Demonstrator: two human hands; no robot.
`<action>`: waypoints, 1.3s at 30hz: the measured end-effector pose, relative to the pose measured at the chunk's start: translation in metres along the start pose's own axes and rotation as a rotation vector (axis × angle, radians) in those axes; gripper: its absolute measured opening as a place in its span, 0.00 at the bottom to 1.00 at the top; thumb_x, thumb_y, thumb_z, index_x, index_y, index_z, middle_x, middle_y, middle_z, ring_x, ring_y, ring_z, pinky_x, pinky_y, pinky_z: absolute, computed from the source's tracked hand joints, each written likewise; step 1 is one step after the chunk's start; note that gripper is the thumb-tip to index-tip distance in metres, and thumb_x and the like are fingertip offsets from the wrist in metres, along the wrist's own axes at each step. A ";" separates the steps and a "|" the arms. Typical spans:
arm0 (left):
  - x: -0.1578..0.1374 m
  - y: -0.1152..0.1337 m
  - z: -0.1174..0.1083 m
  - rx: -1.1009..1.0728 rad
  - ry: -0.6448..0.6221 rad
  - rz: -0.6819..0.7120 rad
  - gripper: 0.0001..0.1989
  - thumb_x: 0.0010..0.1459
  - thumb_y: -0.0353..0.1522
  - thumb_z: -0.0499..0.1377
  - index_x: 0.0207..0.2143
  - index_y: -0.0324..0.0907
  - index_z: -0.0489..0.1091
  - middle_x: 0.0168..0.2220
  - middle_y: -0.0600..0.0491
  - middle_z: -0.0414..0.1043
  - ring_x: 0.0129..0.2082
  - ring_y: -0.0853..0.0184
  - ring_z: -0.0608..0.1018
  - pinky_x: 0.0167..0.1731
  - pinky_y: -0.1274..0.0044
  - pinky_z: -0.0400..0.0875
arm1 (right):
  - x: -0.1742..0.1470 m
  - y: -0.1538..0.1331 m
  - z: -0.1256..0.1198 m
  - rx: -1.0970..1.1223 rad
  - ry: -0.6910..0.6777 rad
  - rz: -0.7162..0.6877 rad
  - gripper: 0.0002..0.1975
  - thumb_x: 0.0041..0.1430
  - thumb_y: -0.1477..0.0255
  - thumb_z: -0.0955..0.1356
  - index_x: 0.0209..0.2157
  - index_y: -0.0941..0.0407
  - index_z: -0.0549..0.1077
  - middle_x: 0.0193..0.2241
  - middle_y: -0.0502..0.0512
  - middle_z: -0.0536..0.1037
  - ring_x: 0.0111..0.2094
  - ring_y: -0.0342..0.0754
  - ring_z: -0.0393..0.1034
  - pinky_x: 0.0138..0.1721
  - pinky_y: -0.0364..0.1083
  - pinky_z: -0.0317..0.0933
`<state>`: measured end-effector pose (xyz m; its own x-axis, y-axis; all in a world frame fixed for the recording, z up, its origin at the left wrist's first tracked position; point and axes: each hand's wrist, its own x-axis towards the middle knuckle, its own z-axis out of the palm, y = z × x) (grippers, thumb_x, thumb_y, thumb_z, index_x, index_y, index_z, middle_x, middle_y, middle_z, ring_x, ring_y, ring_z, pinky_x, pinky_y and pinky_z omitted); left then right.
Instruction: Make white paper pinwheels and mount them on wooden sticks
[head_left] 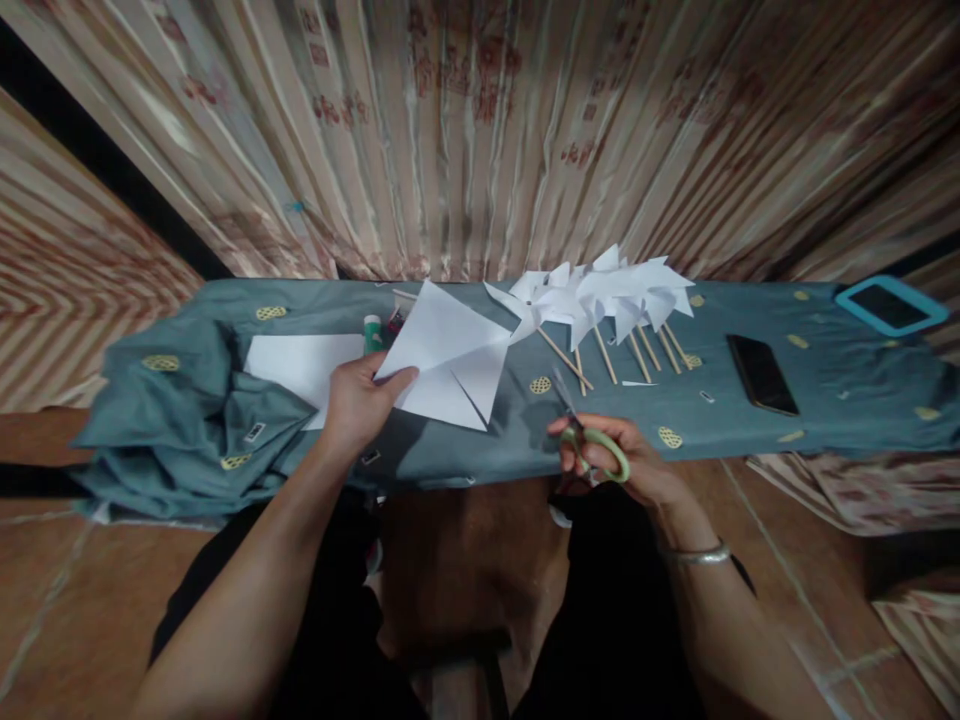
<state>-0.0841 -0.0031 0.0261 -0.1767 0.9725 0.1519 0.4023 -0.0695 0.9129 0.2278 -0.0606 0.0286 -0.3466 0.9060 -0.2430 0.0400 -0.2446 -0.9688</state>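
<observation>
My left hand [367,397] pinches the left corner of a white paper square [454,350] between thumb and fingers, holding it above the cloth. A crease crosses the sheet, and one slit runs in from near its lower right corner. In my right hand [619,455] is a pair of scissors [571,415] with green handles, blades pointing up and apart from the paper. Several white paper pinwheels [600,295] on wooden sticks lie in a cluster behind and to the right of the square.
A green-blue patterned cloth [495,455] covers the narrow table. White paper [289,365] and a green glue stick [372,333] lie at left. A dark phone [762,374] and a blue-framed tablet [891,305] lie at right. A pleated curtain [450,140] hangs behind.
</observation>
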 end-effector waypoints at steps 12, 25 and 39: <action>-0.032 0.006 0.024 -0.018 -0.457 0.029 0.14 0.43 0.37 0.65 0.34 0.41 0.79 0.28 0.55 0.78 0.26 0.63 0.77 0.22 0.79 0.68 | 0.018 0.007 0.013 -0.539 0.409 -0.270 0.26 0.45 0.63 0.75 0.47 0.54 0.73 0.30 0.50 0.79 0.32 0.46 0.71 0.39 0.48 0.64; -0.043 0.003 0.049 -0.752 -0.215 -0.264 0.41 0.41 0.49 0.66 0.57 0.48 0.61 0.57 0.43 0.68 0.52 0.58 0.75 0.48 0.67 0.71 | 0.045 0.022 0.025 -0.206 0.676 -0.269 0.22 0.42 0.62 0.74 0.40 0.56 0.72 0.19 0.42 0.71 0.21 0.41 0.61 0.26 0.42 0.57; -0.049 0.009 0.087 -0.543 -0.019 -0.259 0.13 0.46 0.36 0.65 0.35 0.42 0.74 0.37 0.49 0.79 0.47 0.58 0.78 0.50 0.67 0.72 | 0.065 0.018 0.056 -0.046 0.595 -0.215 0.24 0.38 0.59 0.76 0.38 0.54 0.71 0.17 0.42 0.71 0.21 0.42 0.64 0.27 0.43 0.61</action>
<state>0.0060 -0.0321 -0.0058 -0.1896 0.9764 -0.1032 -0.1690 0.0710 0.9831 0.1530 -0.0254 -0.0015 0.2286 0.9734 -0.0152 0.0725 -0.0326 -0.9968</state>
